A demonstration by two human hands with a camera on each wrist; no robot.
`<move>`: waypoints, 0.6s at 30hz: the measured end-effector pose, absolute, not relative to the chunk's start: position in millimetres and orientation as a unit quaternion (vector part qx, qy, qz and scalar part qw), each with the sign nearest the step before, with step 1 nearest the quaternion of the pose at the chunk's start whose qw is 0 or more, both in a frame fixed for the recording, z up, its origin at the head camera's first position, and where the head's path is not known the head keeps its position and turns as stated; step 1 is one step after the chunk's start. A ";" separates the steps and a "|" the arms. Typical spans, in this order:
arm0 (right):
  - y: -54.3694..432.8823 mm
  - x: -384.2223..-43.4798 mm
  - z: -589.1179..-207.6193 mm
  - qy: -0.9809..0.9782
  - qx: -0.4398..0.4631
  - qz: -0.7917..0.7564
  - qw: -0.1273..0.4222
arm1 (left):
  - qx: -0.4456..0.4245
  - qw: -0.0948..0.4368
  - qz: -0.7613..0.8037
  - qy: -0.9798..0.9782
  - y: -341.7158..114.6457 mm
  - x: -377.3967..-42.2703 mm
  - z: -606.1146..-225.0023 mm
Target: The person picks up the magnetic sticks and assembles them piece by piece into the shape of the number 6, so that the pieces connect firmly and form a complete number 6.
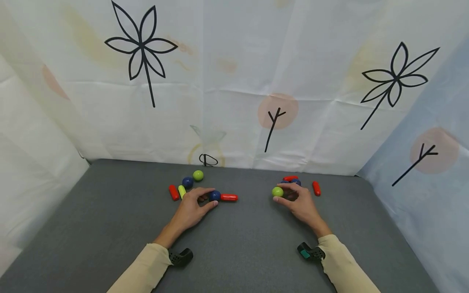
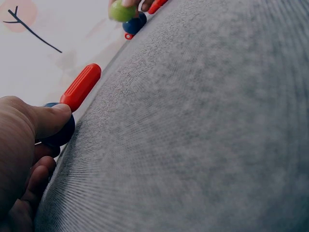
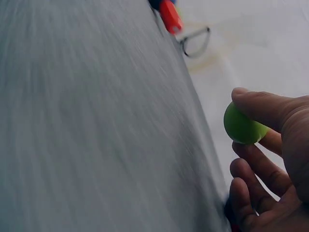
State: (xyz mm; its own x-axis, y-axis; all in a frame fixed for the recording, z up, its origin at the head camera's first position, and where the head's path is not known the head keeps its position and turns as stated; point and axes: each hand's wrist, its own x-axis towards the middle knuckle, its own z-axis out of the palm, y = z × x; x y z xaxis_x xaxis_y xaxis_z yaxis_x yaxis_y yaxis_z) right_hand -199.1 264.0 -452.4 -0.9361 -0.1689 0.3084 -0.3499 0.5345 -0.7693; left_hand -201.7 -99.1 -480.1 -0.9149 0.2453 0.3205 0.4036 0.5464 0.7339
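My left hand point(image 1: 191, 208) pinches a dark blue ball point(image 1: 215, 195) between thumb and fingers, over the grey table. Against the ball's right side a ribbed red rod with rounded ends point(image 1: 229, 197) points to the right; in the left wrist view this red rod point(image 2: 81, 87) meets the blue ball point(image 2: 67, 131) right by the thumb tip. To the right, my right hand point(image 1: 302, 206) pinches a light green ball point(image 1: 277, 192). The right wrist view shows the green ball point(image 3: 241, 124) between thumb and fingertips, with the other fingers curled loosely below it.
Beyond the left hand lie a green ball point(image 1: 198, 175), a blue ball point(image 1: 187, 182), a red rod point(image 1: 174, 192) and a yellow-green rod point(image 1: 181, 190). Behind the right hand are blue balls point(image 1: 296, 182) and a red rod point(image 1: 290, 178); another red rod point(image 1: 316, 188) lies right. Patterned fabric point(image 1: 234, 134) borders the table.
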 end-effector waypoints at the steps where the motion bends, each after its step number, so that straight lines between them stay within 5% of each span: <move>1: 258.8 -200.3 -453.8 -0.865 0.156 0.469 0.087 | -0.185 0.088 -0.439 -0.875 -99.1 -201.8 -480.0; 18: 200.1 -211.2 -468.3 -0.849 0.199 0.490 0.023 | -0.186 0.087 -0.438 -0.875 -99.3 -202.0 -479.2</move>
State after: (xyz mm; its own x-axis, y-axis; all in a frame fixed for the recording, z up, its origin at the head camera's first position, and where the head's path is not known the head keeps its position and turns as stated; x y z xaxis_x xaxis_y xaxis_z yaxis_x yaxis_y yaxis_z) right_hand -211.2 200.1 -468.3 -0.9195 -0.3157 0.2343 -0.3608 0.4413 -0.8216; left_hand -202.0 -99.3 -479.2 -0.9157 0.2491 0.3154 0.4018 0.5480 0.7337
